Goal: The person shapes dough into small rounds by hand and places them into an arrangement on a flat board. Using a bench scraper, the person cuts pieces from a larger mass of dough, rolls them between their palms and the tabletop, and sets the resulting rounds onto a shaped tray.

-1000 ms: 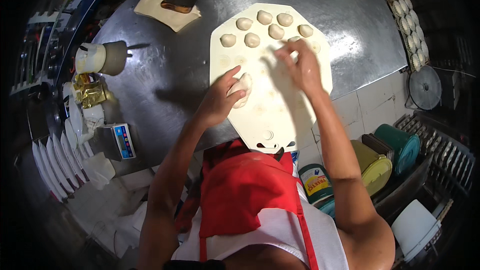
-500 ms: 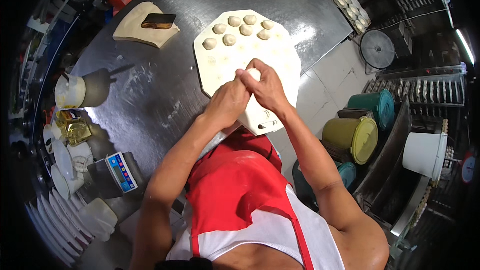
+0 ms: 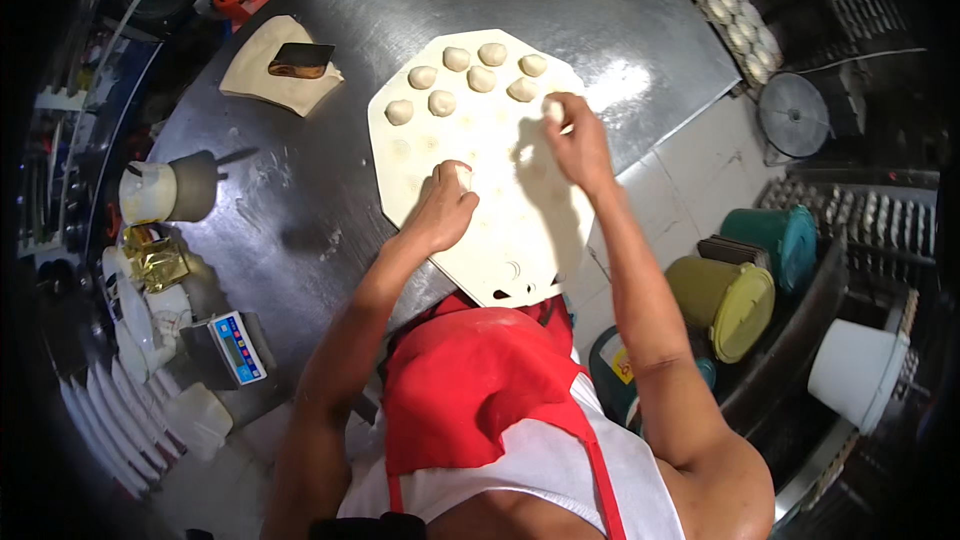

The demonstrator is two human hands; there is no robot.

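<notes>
Dough balls [image 3: 442, 103] sit on the board [image 3: 475, 260], far half, presumably spaced against sticking. Left hand [image 3: 440, 215], near the board's middle, curls around a dough lump [image 3: 463, 176], apparently retaining it; right hand [image 3: 583, 145] pinches a dough piece [image 3: 554, 112] near the board's right edge.

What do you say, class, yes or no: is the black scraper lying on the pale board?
No, the black scraper lies on the large slab of dough, to the left of the pale board.
</notes>
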